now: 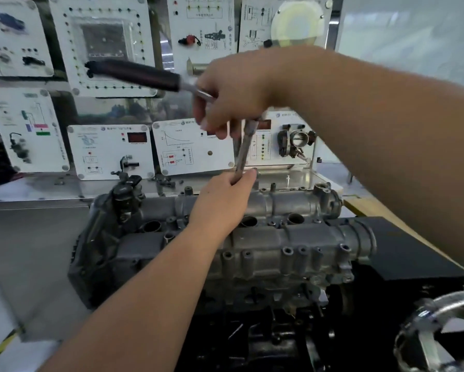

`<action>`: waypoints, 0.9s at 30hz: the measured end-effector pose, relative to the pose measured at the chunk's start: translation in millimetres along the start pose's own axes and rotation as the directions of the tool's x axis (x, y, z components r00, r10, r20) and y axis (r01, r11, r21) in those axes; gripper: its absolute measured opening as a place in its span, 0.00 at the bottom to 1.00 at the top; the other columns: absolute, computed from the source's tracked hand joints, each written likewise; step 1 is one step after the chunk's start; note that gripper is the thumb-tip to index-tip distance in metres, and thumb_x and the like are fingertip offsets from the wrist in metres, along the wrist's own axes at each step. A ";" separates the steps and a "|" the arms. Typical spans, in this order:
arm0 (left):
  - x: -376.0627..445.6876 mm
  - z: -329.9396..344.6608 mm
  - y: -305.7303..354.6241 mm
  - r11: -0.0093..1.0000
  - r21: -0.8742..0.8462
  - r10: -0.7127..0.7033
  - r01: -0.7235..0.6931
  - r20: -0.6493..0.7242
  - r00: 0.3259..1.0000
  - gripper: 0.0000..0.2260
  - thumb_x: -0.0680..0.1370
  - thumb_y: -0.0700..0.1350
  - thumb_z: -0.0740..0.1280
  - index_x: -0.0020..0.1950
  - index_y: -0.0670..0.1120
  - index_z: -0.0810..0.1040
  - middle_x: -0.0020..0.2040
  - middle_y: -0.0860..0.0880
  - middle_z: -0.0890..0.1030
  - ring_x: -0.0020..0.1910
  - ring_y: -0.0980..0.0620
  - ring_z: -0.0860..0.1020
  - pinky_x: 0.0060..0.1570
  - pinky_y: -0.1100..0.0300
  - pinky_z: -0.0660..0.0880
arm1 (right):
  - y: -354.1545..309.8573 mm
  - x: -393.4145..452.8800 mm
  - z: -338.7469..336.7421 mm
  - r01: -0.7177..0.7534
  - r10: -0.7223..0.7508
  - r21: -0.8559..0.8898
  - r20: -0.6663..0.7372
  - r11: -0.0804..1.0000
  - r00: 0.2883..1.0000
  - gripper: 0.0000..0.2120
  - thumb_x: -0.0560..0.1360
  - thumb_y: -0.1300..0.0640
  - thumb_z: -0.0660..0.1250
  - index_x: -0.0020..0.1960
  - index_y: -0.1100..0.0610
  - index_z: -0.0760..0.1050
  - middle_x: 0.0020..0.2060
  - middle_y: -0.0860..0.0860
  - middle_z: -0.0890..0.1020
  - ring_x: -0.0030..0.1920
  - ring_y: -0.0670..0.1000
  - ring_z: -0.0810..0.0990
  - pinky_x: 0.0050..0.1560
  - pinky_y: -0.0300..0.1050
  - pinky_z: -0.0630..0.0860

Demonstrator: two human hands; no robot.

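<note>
Far-edge work on the engine cover (pixel 279 253), mid-bench, is being done with the ratchet (pixel 134 73) and a long extension bar (pixel 248 146). The ratchet's head is being gripped by the right hand (pixel 233 100), fingers curled round it. The bar's lower end is being grasped and steadied by the left hand (pixel 225 194). The socket end is being hidden by that hand, so seating on a fastener can't be confirmed. Progress, as judged: the near-row bolt bosses (pixel 287 251) are showing as open holes, so that row is probably standing without bolts. The far row is being dealt with; loosening or tightening can't be told. Room: the handle is being held out to the left, close in front of the training panels (pixel 193 146), so far-side sweep is being limited. The black block (pixel 413 245) is sitting just right of the cover. The steel wheel (pixel 437 318), near right, is sitting well apart from the tool.
</note>
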State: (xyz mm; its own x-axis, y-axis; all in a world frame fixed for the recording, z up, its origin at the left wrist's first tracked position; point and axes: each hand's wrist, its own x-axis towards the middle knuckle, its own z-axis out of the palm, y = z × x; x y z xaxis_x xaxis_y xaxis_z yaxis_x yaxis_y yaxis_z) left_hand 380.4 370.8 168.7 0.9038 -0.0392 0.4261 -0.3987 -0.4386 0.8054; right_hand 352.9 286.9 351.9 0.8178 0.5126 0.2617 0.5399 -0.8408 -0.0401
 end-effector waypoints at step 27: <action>-2.5 -1.8 0.0 0.992 -0.120 -0.044 0.032 -0.099 0.994 0.11 0.72 0.58 0.61 0.39 0.52 0.76 0.30 0.48 0.78 0.33 0.46 0.77 0.40 0.45 0.79 | -16.7 12.8 5.5 -0.192 0.193 0.272 0.022 0.943 0.981 0.05 0.79 0.61 0.65 0.51 0.59 0.79 0.40 0.52 0.87 0.39 0.51 0.88 0.41 0.48 0.84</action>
State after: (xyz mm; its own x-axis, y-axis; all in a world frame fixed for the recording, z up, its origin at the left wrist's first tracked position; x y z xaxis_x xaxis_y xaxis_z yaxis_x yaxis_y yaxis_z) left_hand 377.9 372.5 168.4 0.9006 0.0688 0.4292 -0.3858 -0.3287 0.8620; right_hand 355.4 308.5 350.6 0.9108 0.3440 0.2282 0.4065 -0.8437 -0.3507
